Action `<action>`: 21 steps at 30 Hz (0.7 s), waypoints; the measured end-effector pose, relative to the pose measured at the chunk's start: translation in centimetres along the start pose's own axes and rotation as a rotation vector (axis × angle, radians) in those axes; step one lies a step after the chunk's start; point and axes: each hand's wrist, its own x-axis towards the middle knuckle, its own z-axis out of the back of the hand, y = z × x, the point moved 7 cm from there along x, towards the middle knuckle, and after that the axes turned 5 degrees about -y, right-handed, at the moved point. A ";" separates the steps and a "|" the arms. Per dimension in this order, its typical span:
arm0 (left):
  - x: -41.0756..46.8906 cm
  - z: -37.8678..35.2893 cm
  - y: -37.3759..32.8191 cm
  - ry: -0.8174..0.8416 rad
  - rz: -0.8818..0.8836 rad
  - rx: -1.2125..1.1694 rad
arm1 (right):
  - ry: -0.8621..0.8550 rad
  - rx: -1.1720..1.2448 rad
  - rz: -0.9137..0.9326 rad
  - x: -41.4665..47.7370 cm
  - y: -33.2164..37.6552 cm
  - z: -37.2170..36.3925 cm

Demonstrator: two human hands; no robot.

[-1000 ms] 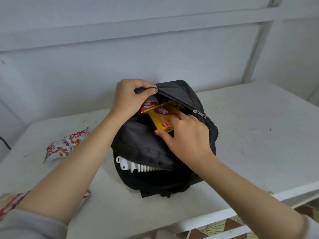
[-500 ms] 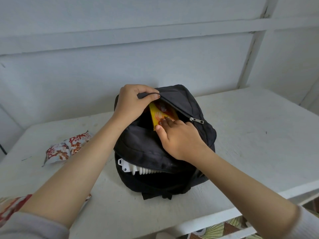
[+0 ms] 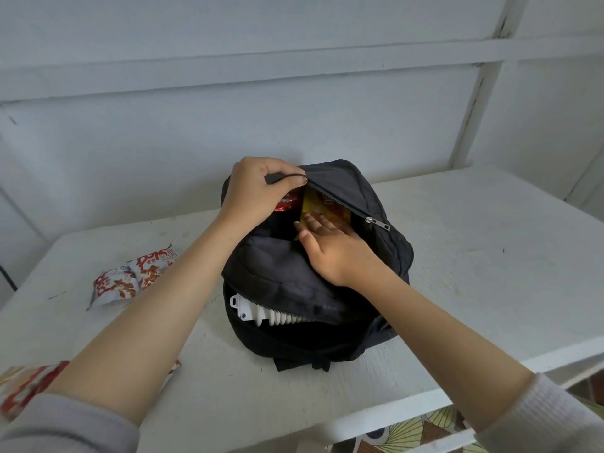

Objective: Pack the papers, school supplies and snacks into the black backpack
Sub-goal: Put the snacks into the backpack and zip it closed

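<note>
Backpack (image 3: 313, 289) upright on table (image 3: 490, 256), top pocket open. Left hand (image 3: 258, 191) pinches the flap edge, lifting it. Right hand (image 3: 333, 250) flat, fingers straight, gripping nothing, pressing yellow snack packet (image 3: 318, 207) down inside beside a red packet (image 3: 287, 204), seemingly another snack. Best: hold flap high, slide packet flat. Snack packets (image 3: 137, 276) lie unpacked at left.

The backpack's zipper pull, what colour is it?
The zipper pull is shiny silver, against the black backpack. The head view shows it best.
</note>
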 end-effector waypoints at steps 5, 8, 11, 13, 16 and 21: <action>0.2 -0.1 0.0 0.014 -0.003 -0.010 | -0.007 -0.068 -0.014 0.3 -1.5 0.4; 0.4 -0.2 0.1 0.048 -0.002 0.006 | -0.071 -0.128 0.050 -0.3 -1.0 0.8; 0.5 -0.2 0.4 0.064 0.001 0.015 | -0.246 -0.145 0.161 -2.5 0.9 2.2; 0.4 -0.1 0.5 0.066 0.006 0.027 | -0.256 -0.103 0.152 -3.5 0.9 2.4; 0.3 -0.1 0.5 0.062 0.002 0.025 | -0.081 -0.104 0.045 -3.1 -0.9 0.7; 0.0 -0.2 0.3 0.059 -0.012 0.031 | 0.014 -0.013 -0.047 -1.4 -2.0 0.3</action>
